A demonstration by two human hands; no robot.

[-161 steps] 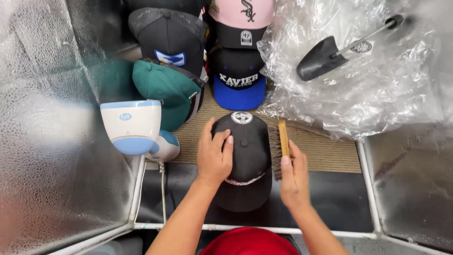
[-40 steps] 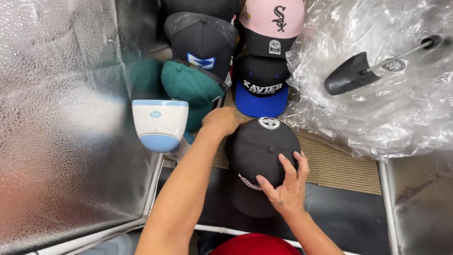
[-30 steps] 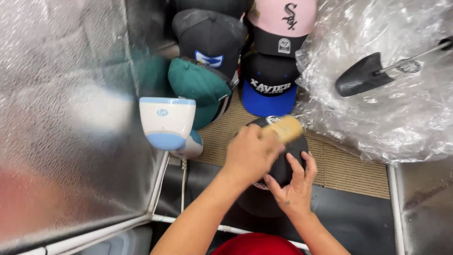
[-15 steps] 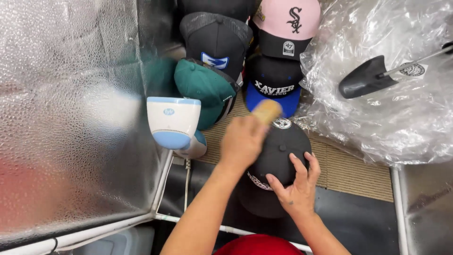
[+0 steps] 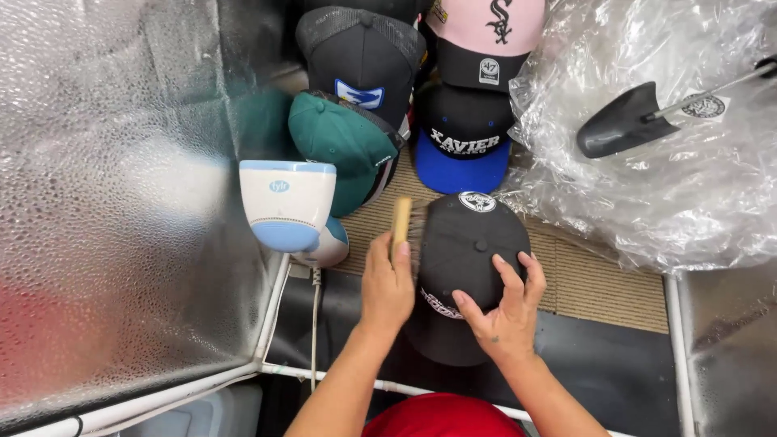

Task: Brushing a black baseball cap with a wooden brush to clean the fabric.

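Swapped hands since the first frame – brush (image 5: pixel 401 226) now in the left hand (image 5: pixel 387 285) instead of the right, and lower than half a second ago, down against the left flank of the black cap (image 5: pixel 463 267) rather than up by its round front patch.

Far left: dimpled silver wall (image 5: pixel 105 202), with a white and pale-blue appliance (image 5: pixel 286 203) just beside it, cord hanging below. Next, left hand closed around the wooden brush handle, bristles turned toward the cap's side and touching it or very nearly so – exact contact hard to tell. Centre: black cap on the dark mat (image 5: pixel 603 368), crown up, front patch pointing away, back half over the woven tan mat (image 5: pixel 583 279). Right hand (image 5: pixel 506 311) spread open over the crown's near right side, fingertips pressing the fabric, holding the cap steady.

Behind, from left: green cap (image 5: pixel 340 146), black mesh cap (image 5: pixel 360 53), black cap with blue brim (image 5: pixel 463 150), pink cap (image 5: pixel 486 32). Far right: crumpled clear plastic sheet (image 5: pixel 647 202) with a black shoe form (image 5: pixel 619 121) lying on it.
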